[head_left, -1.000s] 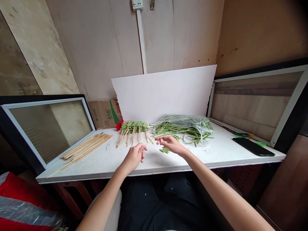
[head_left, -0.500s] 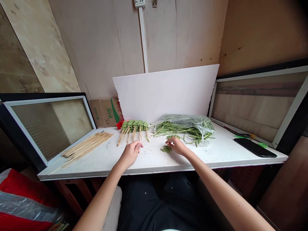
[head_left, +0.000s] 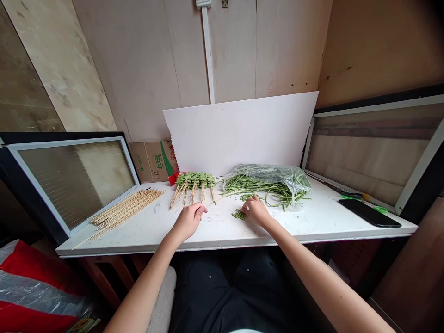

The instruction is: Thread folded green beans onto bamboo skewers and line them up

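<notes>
My left hand (head_left: 190, 219) is closed, thumb against the bent forefinger, around a thin bamboo skewer (head_left: 215, 201) that points up and to the right. My right hand (head_left: 255, 211) has its fingers curled down on a small row of cut green bean pieces (head_left: 238, 214); its fingertips are partly hidden. A few more cut pieces (head_left: 246, 197) lie just behind that hand. Finished skewers of green beans (head_left: 196, 179) are laid side by side at the back, sticks toward me. Long green beans (head_left: 253, 185) spill from a clear plastic bag (head_left: 291, 178) behind my right hand.
Loose bamboo skewers (head_left: 126, 208) are spread on the left of the white table (head_left: 215, 236). A black phone (head_left: 369, 212) and a green roll (head_left: 380, 209) rest at the right. A white board (head_left: 239, 134) and a cardboard box (head_left: 152, 162) stand at the back.
My right hand has come down slightly, and its fingers have closed in on the cut bean pieces. My left hand has hardly moved. The view has shifted a little.
</notes>
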A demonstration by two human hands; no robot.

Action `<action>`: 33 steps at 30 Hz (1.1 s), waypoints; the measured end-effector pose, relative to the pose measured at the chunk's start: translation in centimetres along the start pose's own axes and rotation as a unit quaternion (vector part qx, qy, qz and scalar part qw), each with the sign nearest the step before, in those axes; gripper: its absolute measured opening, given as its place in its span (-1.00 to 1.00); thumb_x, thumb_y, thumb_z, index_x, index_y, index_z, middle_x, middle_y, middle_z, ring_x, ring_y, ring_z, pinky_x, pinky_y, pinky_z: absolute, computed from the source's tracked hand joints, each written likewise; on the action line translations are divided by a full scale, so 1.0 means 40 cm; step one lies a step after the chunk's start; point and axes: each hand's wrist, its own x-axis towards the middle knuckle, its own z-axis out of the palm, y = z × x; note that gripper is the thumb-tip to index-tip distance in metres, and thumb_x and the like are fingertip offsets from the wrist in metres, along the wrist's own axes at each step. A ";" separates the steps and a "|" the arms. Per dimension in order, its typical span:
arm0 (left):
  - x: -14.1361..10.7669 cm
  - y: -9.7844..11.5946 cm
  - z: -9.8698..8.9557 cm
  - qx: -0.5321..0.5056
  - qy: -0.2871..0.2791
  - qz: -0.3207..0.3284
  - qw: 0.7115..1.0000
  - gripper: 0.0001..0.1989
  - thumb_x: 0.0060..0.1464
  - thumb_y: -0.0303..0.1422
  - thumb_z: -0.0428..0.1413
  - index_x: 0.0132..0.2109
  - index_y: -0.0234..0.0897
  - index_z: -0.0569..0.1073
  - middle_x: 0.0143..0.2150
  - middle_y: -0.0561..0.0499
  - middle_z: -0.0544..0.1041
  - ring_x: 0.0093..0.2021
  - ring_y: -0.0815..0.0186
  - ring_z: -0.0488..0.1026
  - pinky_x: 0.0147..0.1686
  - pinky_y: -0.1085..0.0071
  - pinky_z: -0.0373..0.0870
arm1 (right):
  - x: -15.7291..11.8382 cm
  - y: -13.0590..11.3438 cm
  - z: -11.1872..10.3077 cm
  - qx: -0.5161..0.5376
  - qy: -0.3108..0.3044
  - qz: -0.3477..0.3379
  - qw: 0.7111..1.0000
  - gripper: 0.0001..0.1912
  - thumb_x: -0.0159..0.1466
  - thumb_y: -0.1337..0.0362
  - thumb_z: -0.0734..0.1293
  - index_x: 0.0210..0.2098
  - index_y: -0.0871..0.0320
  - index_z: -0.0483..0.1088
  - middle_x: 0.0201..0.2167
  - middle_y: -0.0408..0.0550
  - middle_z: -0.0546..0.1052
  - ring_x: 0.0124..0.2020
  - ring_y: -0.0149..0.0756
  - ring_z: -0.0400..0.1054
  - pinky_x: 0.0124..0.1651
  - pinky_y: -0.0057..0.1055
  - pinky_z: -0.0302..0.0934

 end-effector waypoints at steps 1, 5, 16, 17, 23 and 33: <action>0.000 0.000 -0.001 0.001 0.000 0.000 1.000 -0.58 0.41 -0.12 -0.10 -0.15 -0.21 0.58 -0.43 0.05 0.47 -0.38 0.24 0.44 -0.31 0.37 0.26 | 0.001 0.000 0.000 0.003 0.004 0.000 1.000 -0.76 0.39 0.19 0.35 -0.31 0.12 0.63 -0.20 0.19 0.62 0.02 0.18 0.33 -0.05 -0.13 0.22; 0.000 0.002 -0.003 0.004 -0.001 0.001 1.000 -0.59 0.41 -0.13 -0.10 -0.15 -0.22 0.58 -0.42 0.04 0.47 -0.37 0.24 0.44 -0.31 0.37 0.27 | 0.007 0.002 -0.002 0.032 0.033 -0.001 0.999 -0.77 0.40 0.21 0.33 -0.28 0.12 0.62 -0.21 0.16 0.64 -0.03 0.14 0.37 -0.07 -0.15 0.21; 0.001 0.000 -0.005 0.006 0.005 0.009 1.000 -0.58 0.42 -0.13 -0.09 -0.15 -0.23 0.58 -0.43 0.04 0.47 -0.36 0.24 0.45 -0.30 0.37 0.28 | 0.021 -0.018 -0.017 0.290 0.055 0.034 0.955 -0.75 0.29 0.02 0.44 -0.30 0.06 0.61 -0.24 0.11 0.67 -0.13 0.07 0.47 -0.09 -0.12 0.30; 0.001 -0.001 -0.007 0.006 0.008 0.010 1.000 -0.58 0.42 -0.13 -0.09 -0.15 -0.23 0.59 -0.43 0.04 0.48 -0.37 0.25 0.45 -0.31 0.37 0.28 | 0.023 -0.021 -0.024 0.343 0.058 0.041 0.937 -0.71 0.28 -0.02 0.46 -0.24 0.06 0.62 -0.19 0.10 0.67 -0.14 0.04 0.48 -0.09 -0.13 0.31; -0.002 0.009 -0.017 0.012 0.029 0.008 0.999 -0.58 0.42 -0.10 -0.09 -0.12 -0.21 0.59 -0.43 0.05 0.47 -0.41 0.28 0.41 -0.36 0.40 0.25 | 0.034 -0.053 -0.083 0.599 0.027 0.098 0.794 -0.52 0.18 -0.20 0.51 -0.18 0.07 0.59 -0.18 0.01 0.61 -0.19 -0.17 0.42 -0.21 -0.30 0.24; -0.008 0.027 -0.009 0.024 0.032 0.014 0.999 -0.59 0.42 -0.12 -0.08 -0.12 -0.20 0.61 -0.48 0.06 0.46 -0.46 0.30 0.35 -0.38 0.41 0.21 | 0.017 -0.103 -0.150 0.732 -0.017 0.069 0.677 -0.63 0.17 -0.06 0.59 -0.26 0.05 0.54 -0.09 -0.02 0.57 -0.05 -0.21 0.39 -0.03 -0.30 0.26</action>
